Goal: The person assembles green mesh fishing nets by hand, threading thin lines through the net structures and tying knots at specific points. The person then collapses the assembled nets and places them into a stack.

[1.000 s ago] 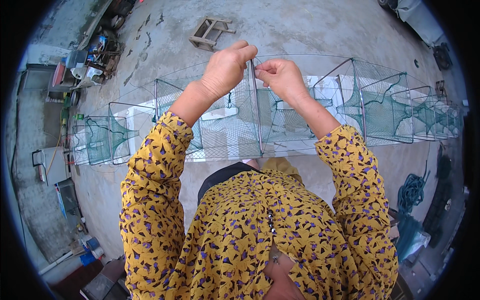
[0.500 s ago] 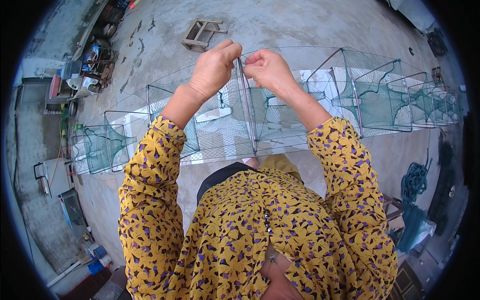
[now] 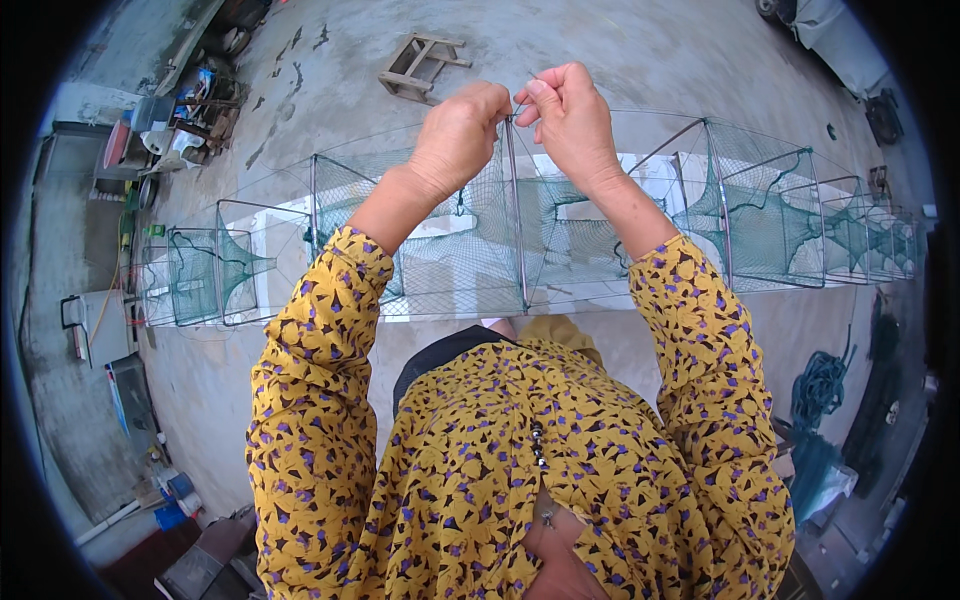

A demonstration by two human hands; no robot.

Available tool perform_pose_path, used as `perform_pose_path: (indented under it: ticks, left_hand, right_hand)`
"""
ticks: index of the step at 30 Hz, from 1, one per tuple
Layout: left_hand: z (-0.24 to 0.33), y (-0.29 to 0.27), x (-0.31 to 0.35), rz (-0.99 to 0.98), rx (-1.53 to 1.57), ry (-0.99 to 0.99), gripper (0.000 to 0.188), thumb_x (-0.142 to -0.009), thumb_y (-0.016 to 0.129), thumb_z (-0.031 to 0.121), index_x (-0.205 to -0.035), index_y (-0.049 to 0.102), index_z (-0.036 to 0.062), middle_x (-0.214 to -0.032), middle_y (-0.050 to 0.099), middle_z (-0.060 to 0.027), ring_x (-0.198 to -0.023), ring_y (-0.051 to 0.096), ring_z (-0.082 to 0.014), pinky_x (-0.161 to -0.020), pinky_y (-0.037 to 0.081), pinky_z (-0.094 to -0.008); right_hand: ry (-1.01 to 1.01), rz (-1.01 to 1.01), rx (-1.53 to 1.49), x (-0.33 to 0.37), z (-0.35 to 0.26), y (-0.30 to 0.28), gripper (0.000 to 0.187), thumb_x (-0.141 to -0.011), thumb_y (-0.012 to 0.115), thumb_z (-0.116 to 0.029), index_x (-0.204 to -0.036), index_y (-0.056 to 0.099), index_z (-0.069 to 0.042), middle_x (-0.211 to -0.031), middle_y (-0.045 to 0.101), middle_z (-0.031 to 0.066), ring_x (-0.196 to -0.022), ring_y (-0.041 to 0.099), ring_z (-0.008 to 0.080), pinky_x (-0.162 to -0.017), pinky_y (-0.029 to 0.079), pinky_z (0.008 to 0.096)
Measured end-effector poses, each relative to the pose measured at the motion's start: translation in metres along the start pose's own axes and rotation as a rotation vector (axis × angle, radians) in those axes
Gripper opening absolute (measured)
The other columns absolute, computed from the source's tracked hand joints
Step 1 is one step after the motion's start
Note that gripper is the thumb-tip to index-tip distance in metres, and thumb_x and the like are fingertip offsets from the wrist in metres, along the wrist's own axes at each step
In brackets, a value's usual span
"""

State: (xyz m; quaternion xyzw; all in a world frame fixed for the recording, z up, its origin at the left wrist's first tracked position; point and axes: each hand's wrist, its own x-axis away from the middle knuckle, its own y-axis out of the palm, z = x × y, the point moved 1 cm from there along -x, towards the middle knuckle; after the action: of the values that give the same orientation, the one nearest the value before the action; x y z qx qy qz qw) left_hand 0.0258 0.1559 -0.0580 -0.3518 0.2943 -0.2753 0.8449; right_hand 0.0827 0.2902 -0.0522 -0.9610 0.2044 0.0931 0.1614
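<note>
A long fish trap of green netting (image 3: pixel 470 265) stretches from left to right in front of me, held in shape by several dark rectangular wire frames. My left hand (image 3: pixel 455 140) is closed around the top corner of the middle frame (image 3: pixel 519 225). Just right of it, my right hand (image 3: pixel 577 125) pinches a thin, dark, needle-like piece (image 3: pixel 534 76) between thumb and forefinger. Its other fingers curl close to the frame's top. Any thread between the hands is too fine to make out.
Beyond the trap stands a small wooden stool (image 3: pixel 422 68) on the concrete floor. Pale sheets (image 3: pixel 285 235) show through the mesh. Clutter lines the left wall (image 3: pixel 190 125). At the right lies a coil of dark green rope (image 3: pixel 822 388), with more netting (image 3: pixel 815 470) below it.
My right hand has risen and turned away from the frame's corner, and the needle-like piece now shows in its fingers. My left hand keeps its hold. The whole view has shifted slightly.
</note>
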Motion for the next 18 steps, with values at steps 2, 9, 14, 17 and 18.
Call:
perform_pose_path:
  ticks: [2,9,14,17,18]
  left_hand:
    - [0.002,0.001,0.0,0.026,0.039,-0.042,0.008,-0.075,0.051,-0.001,-0.08,0.054,0.0046,-0.079,0.058,-0.0129,-0.077,0.057,-0.0336,-0.064,0.046,-0.0405]
    - [0.009,0.0,0.002,0.083,0.161,-0.253,0.008,-0.081,0.052,0.003,-0.083,0.056,-0.0032,-0.073,0.063,-0.011,-0.056,0.061,-0.0153,-0.055,0.048,-0.0284]
    - [0.005,-0.006,0.006,0.087,0.495,-0.483,0.011,-0.082,0.052,0.007,-0.081,0.057,-0.0023,-0.069,0.063,-0.0106,-0.056,0.062,-0.0172,-0.058,0.049,-0.0311]
    - [0.003,-0.015,0.004,0.097,0.474,-0.497,0.013,-0.082,0.053,0.012,-0.084,0.058,0.0003,-0.068,0.063,-0.0086,-0.054,0.063,-0.0177,-0.057,0.049,-0.031]
    - [-0.005,-0.014,0.002,0.027,0.424,-0.496,0.013,-0.082,0.054,0.014,-0.085,0.058,0.0016,-0.068,0.063,-0.0077,-0.054,0.063,-0.0173,-0.056,0.049,-0.0301]
  right_hand:
    - [0.188,-0.094,-0.089,-0.023,-0.004,0.007,0.015,-0.086,0.051,-0.01,-0.09,0.046,0.003,-0.073,0.062,0.0085,-0.055,0.06,0.0137,-0.051,0.048,0.0275]
    - [0.28,-0.182,-0.001,-0.063,-0.01,0.033,0.016,-0.087,0.049,-0.011,-0.094,0.046,0.003,-0.076,0.058,0.0077,-0.058,0.053,0.0104,-0.049,0.046,0.0231]
    - [0.307,-0.187,0.011,-0.068,-0.014,0.042,0.016,-0.087,0.05,-0.011,-0.094,0.047,0.003,-0.075,0.057,0.0071,-0.057,0.053,0.0104,-0.049,0.046,0.0229]
    - [0.253,-0.196,-0.075,-0.063,-0.024,0.046,0.016,-0.087,0.051,-0.011,-0.093,0.047,0.003,-0.075,0.058,0.0071,-0.057,0.054,0.01,-0.049,0.046,0.0224]
    - [0.225,-0.228,-0.098,-0.059,-0.026,0.045,0.017,-0.086,0.051,-0.012,-0.094,0.048,0.003,-0.076,0.058,0.0074,-0.058,0.054,0.01,-0.049,0.046,0.0222]
